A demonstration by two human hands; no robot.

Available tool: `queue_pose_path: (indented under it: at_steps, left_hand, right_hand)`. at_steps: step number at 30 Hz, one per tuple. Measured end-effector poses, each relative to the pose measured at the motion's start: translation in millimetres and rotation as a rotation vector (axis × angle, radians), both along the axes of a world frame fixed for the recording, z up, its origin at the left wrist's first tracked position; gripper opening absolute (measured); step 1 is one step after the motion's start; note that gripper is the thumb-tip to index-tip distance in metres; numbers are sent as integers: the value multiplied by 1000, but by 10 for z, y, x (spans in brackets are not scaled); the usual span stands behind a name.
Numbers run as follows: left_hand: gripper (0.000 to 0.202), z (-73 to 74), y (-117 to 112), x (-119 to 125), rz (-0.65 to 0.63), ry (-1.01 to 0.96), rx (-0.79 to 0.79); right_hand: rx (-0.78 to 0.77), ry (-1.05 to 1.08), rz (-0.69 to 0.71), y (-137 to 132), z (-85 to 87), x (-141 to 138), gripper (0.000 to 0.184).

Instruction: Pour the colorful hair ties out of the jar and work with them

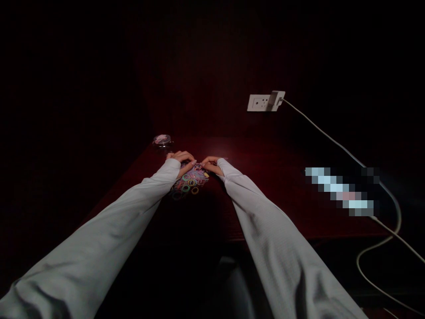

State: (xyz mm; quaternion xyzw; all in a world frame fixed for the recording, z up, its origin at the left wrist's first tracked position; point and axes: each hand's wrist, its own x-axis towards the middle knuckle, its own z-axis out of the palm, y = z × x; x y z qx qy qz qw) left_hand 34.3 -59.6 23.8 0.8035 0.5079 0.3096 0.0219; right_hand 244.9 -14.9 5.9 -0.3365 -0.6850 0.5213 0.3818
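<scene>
A pile of small colourful hair ties (191,180), purple, pink, green and yellow among them, lies on the dark red table. At the pile's far left side is my left hand (182,159), its fingers bent and drawn toward the thumb. My right hand (212,163) faces it from the right, with thumb and fingertips close together at the far edge of the pile. Both sets of fingertips nearly meet. Whatever is between them is too small and dim to make out.
A round clear container (162,141) with something pink stands at the table's far left. On the wall, a white socket (260,103) holds a charger (277,99) whose cable (332,136) runs down to the right. A blurred-out bright object (335,188) lies at right on the table (265,199).
</scene>
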Motion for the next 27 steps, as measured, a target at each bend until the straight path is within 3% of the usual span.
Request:
queue_pose_path:
  at_steps: [8, 15, 27]
  left_hand:
    - [30, -10, 17, -23, 15, -8, -4]
    - [30, -3, 16, -17, 22, -3, -16]
    - [26, 44, -61, 8, -2, -5, 12]
  right_hand:
    - [-4, 18, -6, 34, -51, -3, 52]
    - [-7, 46, 33, 16, -34, -5, 57]
    - [-43, 6, -15, -18, 10, -1, 56]
